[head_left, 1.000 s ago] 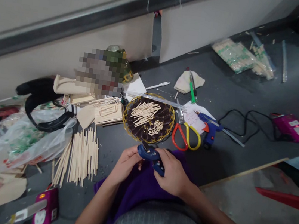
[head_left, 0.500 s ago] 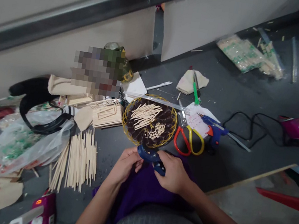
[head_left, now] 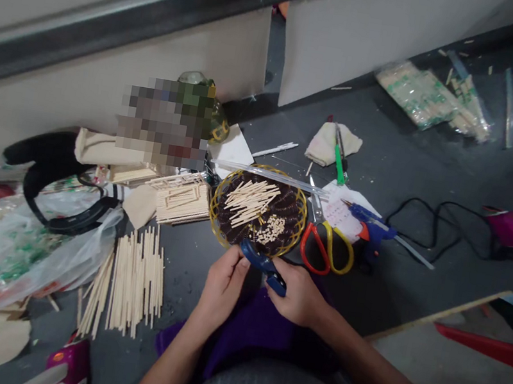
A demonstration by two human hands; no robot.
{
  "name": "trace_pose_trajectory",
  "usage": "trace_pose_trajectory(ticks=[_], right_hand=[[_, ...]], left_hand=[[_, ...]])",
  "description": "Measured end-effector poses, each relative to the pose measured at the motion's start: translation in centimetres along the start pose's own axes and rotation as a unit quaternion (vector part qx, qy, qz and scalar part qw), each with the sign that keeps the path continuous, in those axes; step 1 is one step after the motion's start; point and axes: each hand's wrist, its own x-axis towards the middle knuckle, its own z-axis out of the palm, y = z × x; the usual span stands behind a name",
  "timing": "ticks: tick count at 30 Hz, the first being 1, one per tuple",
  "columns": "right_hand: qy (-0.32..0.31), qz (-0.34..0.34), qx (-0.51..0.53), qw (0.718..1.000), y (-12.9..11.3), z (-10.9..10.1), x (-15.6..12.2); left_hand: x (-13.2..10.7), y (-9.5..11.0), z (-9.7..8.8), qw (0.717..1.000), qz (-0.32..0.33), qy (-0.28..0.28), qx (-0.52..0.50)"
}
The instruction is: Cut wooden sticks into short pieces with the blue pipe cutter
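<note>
We see the blue hand tool (head_left: 259,259) just off the basket (head_left: 216,211) at its six o'clock edge. Our right hand (head_left: 302,295) is closed round the tool's handles. Our left hand (head_left: 224,283) has its fingers bent in at the tool's head; we cannot tell whether they pinch a small piece or only the tool itself.

That closeness is the main hazard: should we squeeze with a left fingertip between the jaws, we could nip it, since our own hands hide the spot. A piece pinched too lightly could spring away towards the purple cloth (head_left: 254,331) at six o'clock.

The basket holds sticks (head_left: 250,201) and, at its five o'clock, tiny pieces (head_left: 272,230); a knuckle catching the near rim could tip or scatter both. Clear rods (head_left: 273,176) cross its twelve o'clock edge, and scissors (head_left: 318,215) lie at four o'clock on the worktop (head_left: 417,159), where our right forearm could snag them.
</note>
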Motion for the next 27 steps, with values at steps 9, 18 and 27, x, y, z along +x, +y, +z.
trace_pose_trajectory(ticks=[9,18,27], right_hand=[[0.011,0.017,-0.044,0.999,-1.5,0.7,-2.1],[0.034,-0.021,-0.054,0.998,-2.5,0.2,-3.3],[0.028,0.020,-0.015,0.999,-1.7,1.0,-3.3]], left_hand=[[-1.5,-0.2,0.2,0.994,-0.014,-0.020,-0.104],[-2.8,-0.3,0.5,0.962,-0.053,-0.107,-0.247],[-2.2,-0.2,1.0,0.970,-0.077,-0.070,-0.218]])
